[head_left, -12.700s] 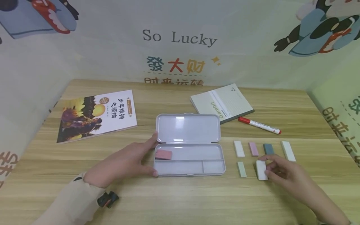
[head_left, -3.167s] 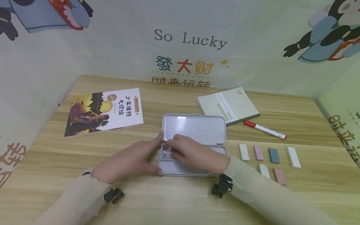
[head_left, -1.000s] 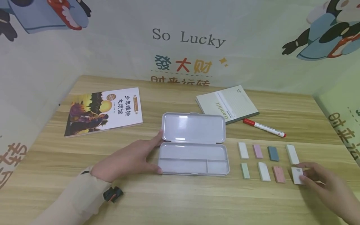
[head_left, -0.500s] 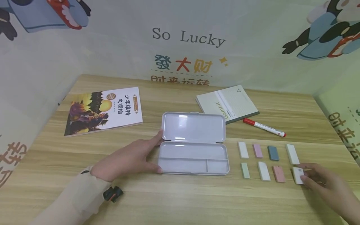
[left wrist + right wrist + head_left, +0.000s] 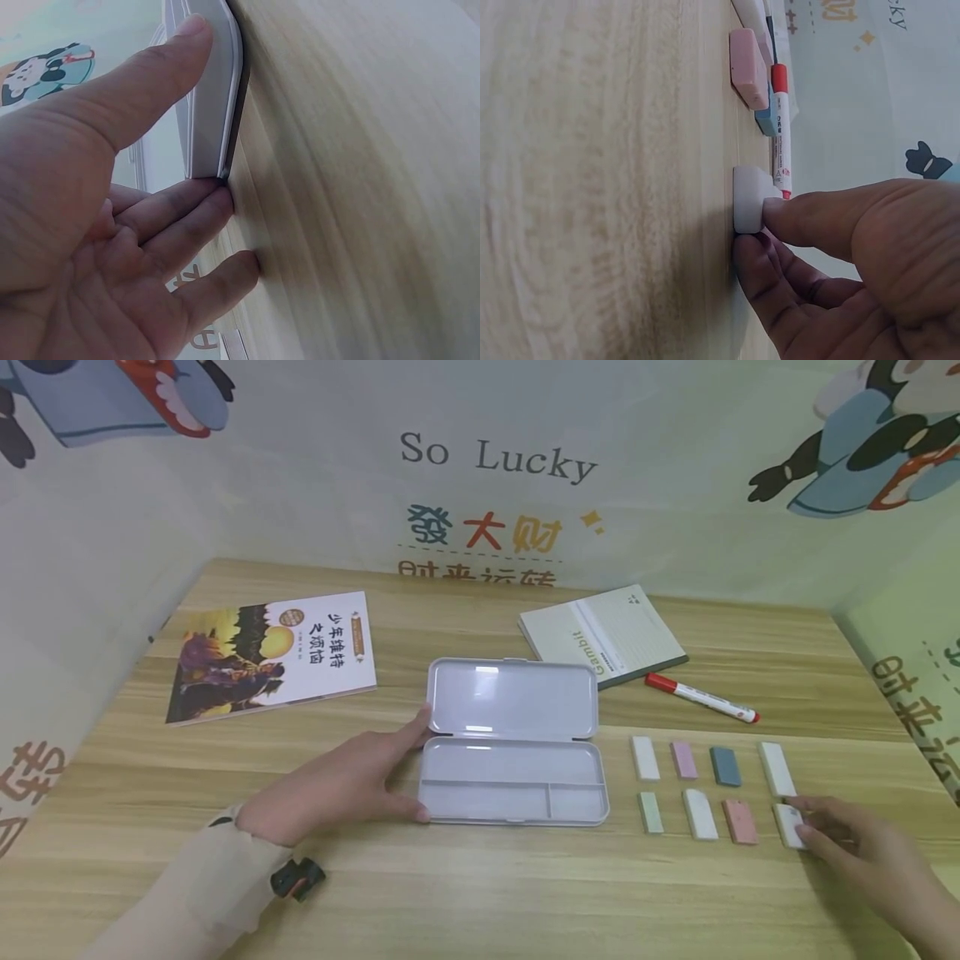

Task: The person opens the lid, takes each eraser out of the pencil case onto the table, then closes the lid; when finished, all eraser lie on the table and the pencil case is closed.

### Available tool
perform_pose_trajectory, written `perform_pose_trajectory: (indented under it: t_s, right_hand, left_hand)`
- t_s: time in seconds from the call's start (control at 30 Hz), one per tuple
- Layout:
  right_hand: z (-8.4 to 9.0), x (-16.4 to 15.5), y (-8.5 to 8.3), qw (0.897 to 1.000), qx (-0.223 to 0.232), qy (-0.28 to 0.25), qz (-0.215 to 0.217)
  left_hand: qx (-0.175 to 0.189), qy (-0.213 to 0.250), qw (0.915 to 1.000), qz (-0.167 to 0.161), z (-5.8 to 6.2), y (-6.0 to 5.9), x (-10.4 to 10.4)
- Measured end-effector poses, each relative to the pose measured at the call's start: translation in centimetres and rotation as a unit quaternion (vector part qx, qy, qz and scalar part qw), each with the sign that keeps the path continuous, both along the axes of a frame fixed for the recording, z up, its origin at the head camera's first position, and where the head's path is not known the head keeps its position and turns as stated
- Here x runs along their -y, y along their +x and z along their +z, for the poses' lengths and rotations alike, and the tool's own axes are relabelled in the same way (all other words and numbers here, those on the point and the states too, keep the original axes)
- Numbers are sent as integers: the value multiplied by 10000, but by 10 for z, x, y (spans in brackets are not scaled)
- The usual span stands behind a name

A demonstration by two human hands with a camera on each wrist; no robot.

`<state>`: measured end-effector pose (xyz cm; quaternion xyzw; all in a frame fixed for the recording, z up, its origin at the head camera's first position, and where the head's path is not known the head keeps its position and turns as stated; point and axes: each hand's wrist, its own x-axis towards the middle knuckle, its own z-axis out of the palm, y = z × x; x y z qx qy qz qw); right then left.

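Note:
A pale grey pencil case (image 5: 483,802) lies with its lid folded back. My left hand (image 5: 345,785) rests against its left side, the thumb (image 5: 161,71) along the case wall and the fingers spread near the hinge. At the right end of the front row, my right hand (image 5: 855,839) pinches a small white eraser (image 5: 748,201) between thumb and fingers, close on the table. To its left are a pink eraser (image 5: 740,822), a white eraser (image 5: 701,815) and a pale green eraser (image 5: 651,812).
Behind stand a white eraser (image 5: 645,757), a lilac eraser (image 5: 684,760), a blue-grey eraser (image 5: 725,767) and a long white eraser (image 5: 776,768). A red-capped marker (image 5: 702,697), a notebook (image 5: 622,627) and a picture-covered book (image 5: 315,652) lie farther back.
The right hand has gone from the case to the front row's right end with the white eraser, which has tipped down flatter. The pink eraser, earlier in the case, now lies in that row.

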<state>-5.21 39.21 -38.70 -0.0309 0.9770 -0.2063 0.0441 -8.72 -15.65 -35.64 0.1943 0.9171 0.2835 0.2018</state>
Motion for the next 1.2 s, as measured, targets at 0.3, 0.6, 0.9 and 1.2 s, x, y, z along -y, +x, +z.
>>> perform_pose_trajectory:
  t_s: [0.3,0.6,0.9,1.2]
  right_hand:
    - [0,3,2,9998,-170,-3,-81]
    - [9,5,-2,9992,-342,40,187]
    - [29,60,-42,9889,-1079,-346,959]
    - [38,133,-91,9826,-575,-887,1530]
  left_hand:
    - [-25,-9,10000,-17,-1,0,1]
    - [-5,52,10000,-20,-1,0,1]
    - [6,35,10000,27,0,1,3]
    - [-19,64,10000,-47,-1,0,3]
